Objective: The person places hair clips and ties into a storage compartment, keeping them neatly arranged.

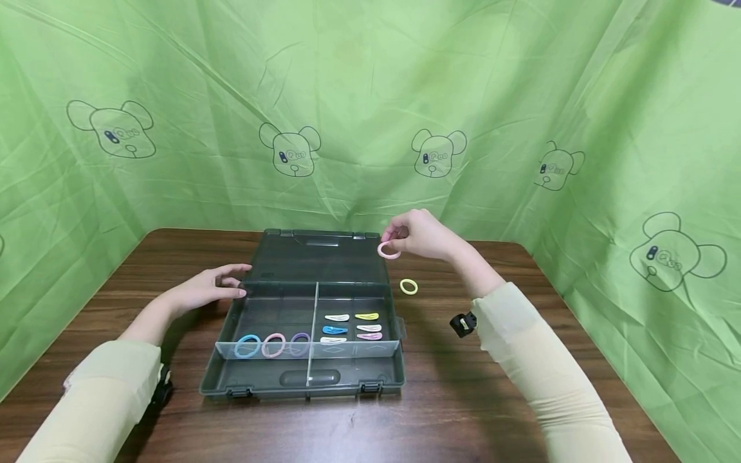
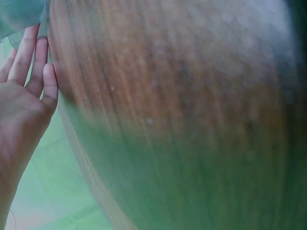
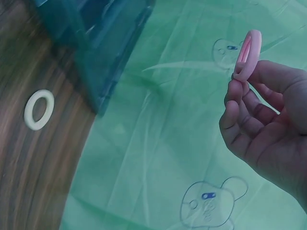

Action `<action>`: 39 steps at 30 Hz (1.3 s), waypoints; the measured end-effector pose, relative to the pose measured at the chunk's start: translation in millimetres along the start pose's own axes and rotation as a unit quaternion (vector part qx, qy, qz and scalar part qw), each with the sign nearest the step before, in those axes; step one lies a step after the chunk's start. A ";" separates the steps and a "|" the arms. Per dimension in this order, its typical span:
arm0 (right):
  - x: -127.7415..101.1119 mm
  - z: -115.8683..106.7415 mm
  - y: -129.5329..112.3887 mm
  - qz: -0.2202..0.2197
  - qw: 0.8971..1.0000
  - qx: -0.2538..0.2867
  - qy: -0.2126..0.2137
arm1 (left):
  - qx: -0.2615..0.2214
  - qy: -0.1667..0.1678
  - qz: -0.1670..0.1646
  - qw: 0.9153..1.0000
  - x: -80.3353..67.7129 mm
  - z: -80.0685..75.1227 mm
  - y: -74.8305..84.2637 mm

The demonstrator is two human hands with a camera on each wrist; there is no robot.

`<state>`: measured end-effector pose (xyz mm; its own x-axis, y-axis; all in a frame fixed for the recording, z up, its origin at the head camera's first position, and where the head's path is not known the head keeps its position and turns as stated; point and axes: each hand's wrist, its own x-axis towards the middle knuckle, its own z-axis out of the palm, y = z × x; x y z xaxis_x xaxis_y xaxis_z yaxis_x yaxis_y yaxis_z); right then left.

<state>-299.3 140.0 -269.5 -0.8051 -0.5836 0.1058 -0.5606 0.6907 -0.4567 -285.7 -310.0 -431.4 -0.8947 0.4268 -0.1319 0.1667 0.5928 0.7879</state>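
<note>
My right hand [image 1: 425,235] pinches a pink hair tie [image 3: 255,52] between thumb and fingertips, in the air by the right edge of the raised lid. On the table below it lies a pale yellow hair tie [image 1: 410,294]. My left hand [image 1: 199,289] has its fingers extended at the left side of the dark see-through storage box [image 1: 272,388], near the hinge. In the box's left compartment, blue [image 1: 249,336], pink [image 1: 273,335] and purple [image 1: 300,335] hair ties stand in a row at the clear divider [image 1: 365,349]. Several snap hair clips [image 1: 334,330] fill the right compartment in two columns.
The box lid [image 1: 324,257] lies tipped back behind the box. A wooden table [image 1: 440,399] carries everything, with green curtains [image 1: 359,77] printed with bear heads hanging at the back and sides. Two latches, one of them a latch [image 1: 371,387], are on the box's front edge.
</note>
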 end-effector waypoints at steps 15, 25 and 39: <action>18.5 6.7 -49.5 -0.026 0.999 0.011 0.033 | -0.019 -0.009 0.002 1.000 0.9 -1.5 -1.7; 35.2 25.5 -76.4 -0.050 0.998 0.044 0.023 | -0.024 -0.010 0.001 1.000 1.9 -1.3 -2.0; 59.8 56.0 -108.9 -0.081 0.994 0.067 -0.003 | -0.016 -0.007 -0.010 1.000 0.5 -2.1 1.5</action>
<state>-275.6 6.0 -262.9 -0.7048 -0.6856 0.1821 -0.6521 0.5250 -0.5470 -286.7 -310.3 -429.0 -0.8916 0.4248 -0.1570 0.1345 0.5793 0.8039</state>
